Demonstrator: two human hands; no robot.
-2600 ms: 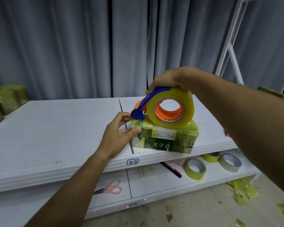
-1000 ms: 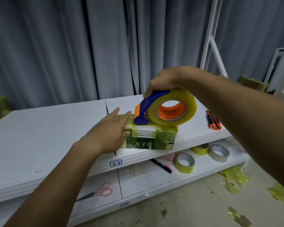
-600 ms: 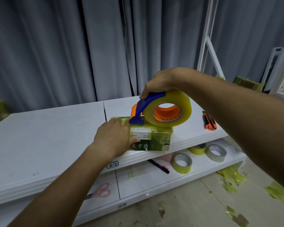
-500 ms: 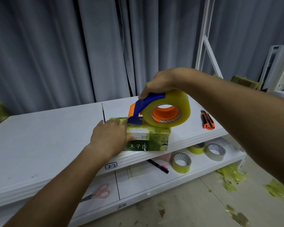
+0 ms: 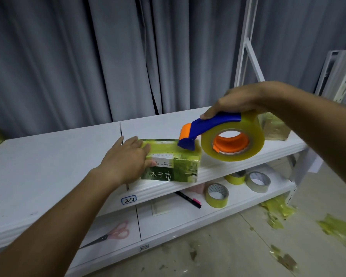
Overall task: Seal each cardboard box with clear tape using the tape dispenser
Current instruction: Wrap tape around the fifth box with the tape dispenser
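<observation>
While the green box [image 5: 172, 160] is lying near the front edge of the white table [image 5: 48, 166], the left hand [image 5: 128, 162] is resting on its left end, with the fingers laid almost straight over the top and the thumb against the front face. The right hand [image 5: 236, 102] is grasping the tape dispenser [image 5: 212, 128] from above, its fingers curled over the blue handle. The blue and orange head of the dispenser is touching the top of the box near the right end, and the big roll of clear tape [image 5: 233, 138] is hanging just past that end. On the lower shelf [image 5: 168, 222] three more tape rolls [image 5: 217, 195], a marker [image 5: 188, 199] and scissors [image 5: 112, 234] are lying.
</observation>
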